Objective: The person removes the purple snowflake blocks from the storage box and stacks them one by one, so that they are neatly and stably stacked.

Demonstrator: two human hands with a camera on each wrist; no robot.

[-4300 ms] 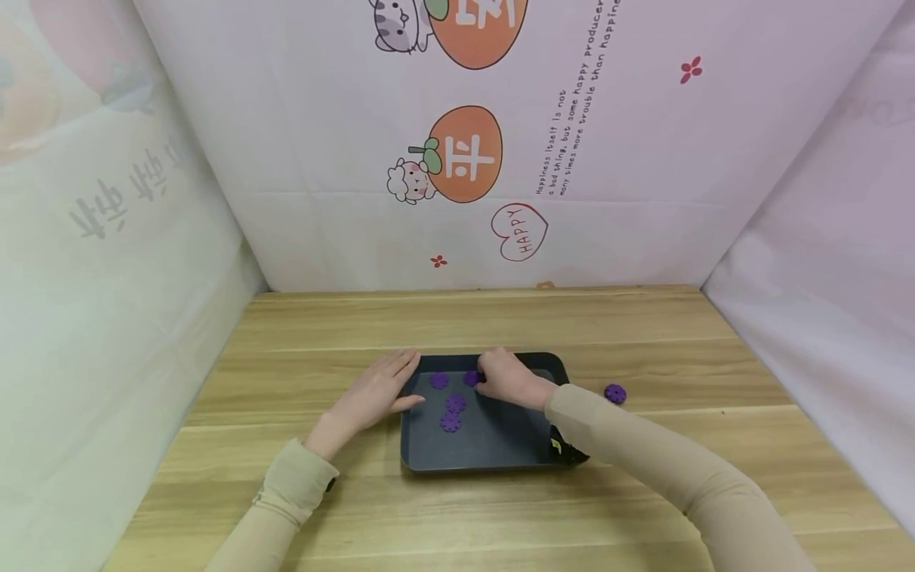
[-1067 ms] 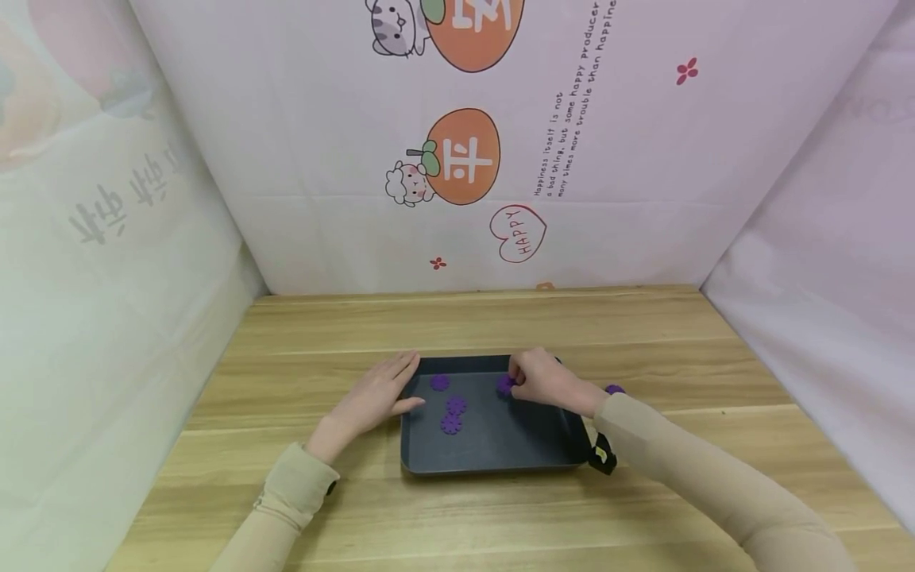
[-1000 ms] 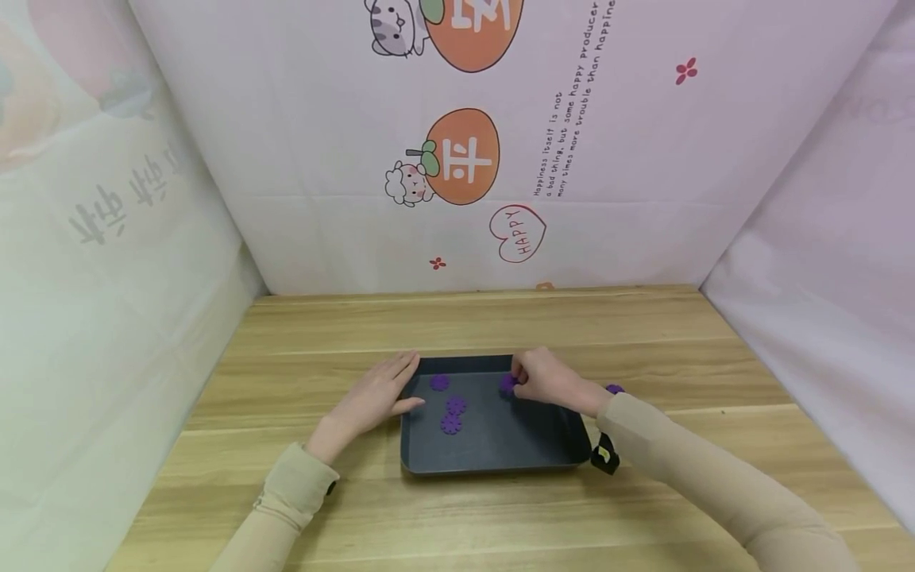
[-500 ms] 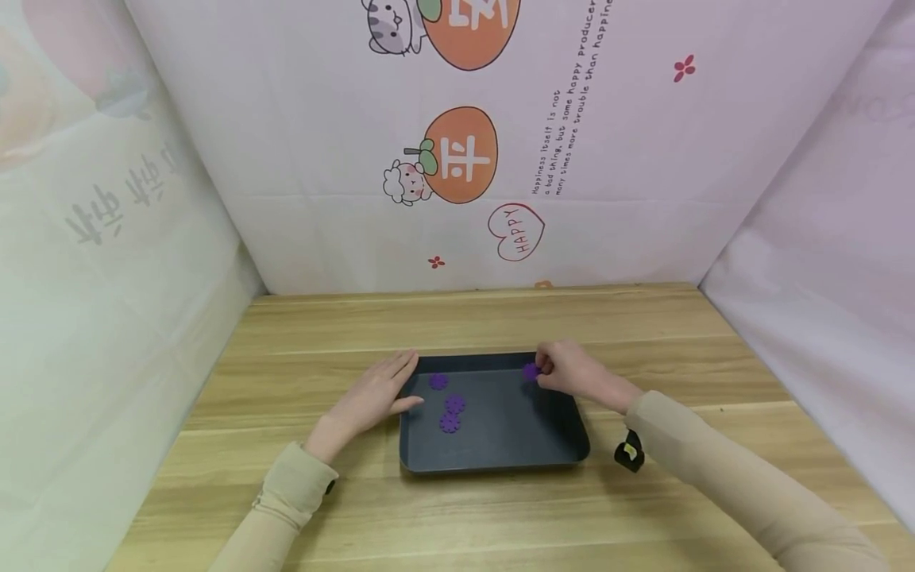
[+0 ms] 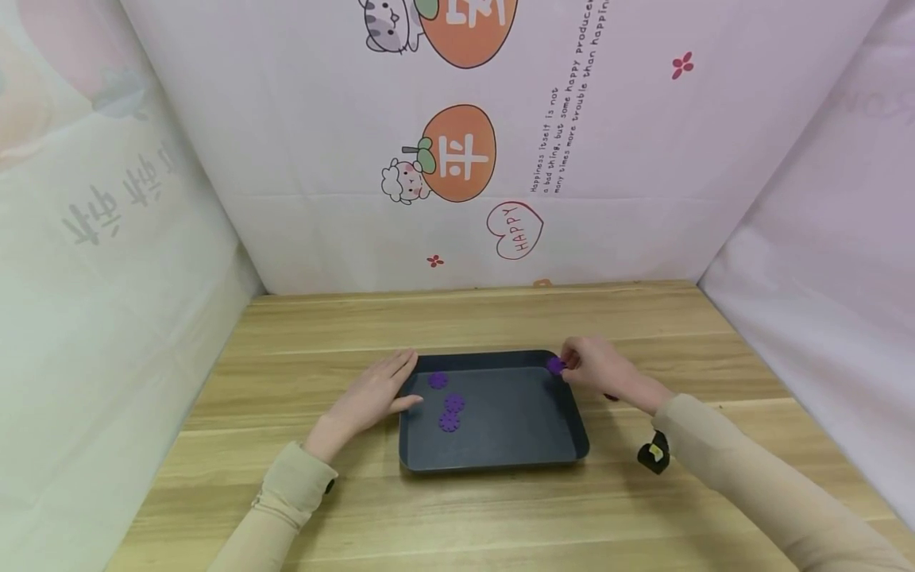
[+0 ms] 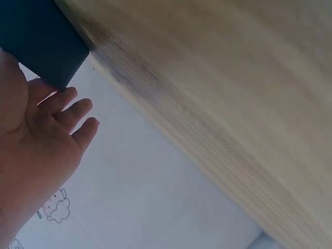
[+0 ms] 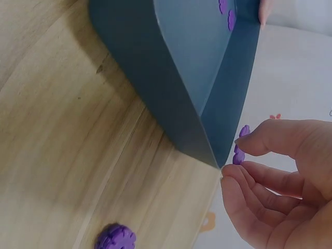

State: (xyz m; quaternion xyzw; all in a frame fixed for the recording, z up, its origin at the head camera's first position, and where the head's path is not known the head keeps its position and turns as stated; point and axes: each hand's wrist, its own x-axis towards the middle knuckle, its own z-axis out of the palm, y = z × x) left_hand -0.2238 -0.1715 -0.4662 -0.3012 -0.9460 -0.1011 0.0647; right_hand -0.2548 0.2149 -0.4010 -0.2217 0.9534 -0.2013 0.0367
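A dark blue-grey rectangular tray [image 5: 493,457] sits on the table. My left hand [image 5: 375,391] rests along its left rim, fingers straight; the left wrist view has this hand [image 6: 46,119] by the tray's corner. With thumb and fingers my right hand [image 5: 600,369] pinches a purple notched disc [image 5: 556,365] over the far right corner. Seen edge-on in the right wrist view, that disc [image 7: 240,148] is up near the rim. Inside the tray lie a disc [image 5: 438,380] at far left and two overlapping ones, an upper disc [image 5: 454,403] and a lower disc [image 5: 449,421].
On the table right of the tray lies a purple stack of discs [image 7: 116,237], mostly hidden behind the right hand in the head view. The wooden table [image 5: 357,516] meets a printed cloth wall [image 5: 322,238] at the back and white cloth at both sides.
My right hand has moved right along the tray's far side, carrying the pinched disc to the far right corner. The left hand and the other discs in the tray stay put.
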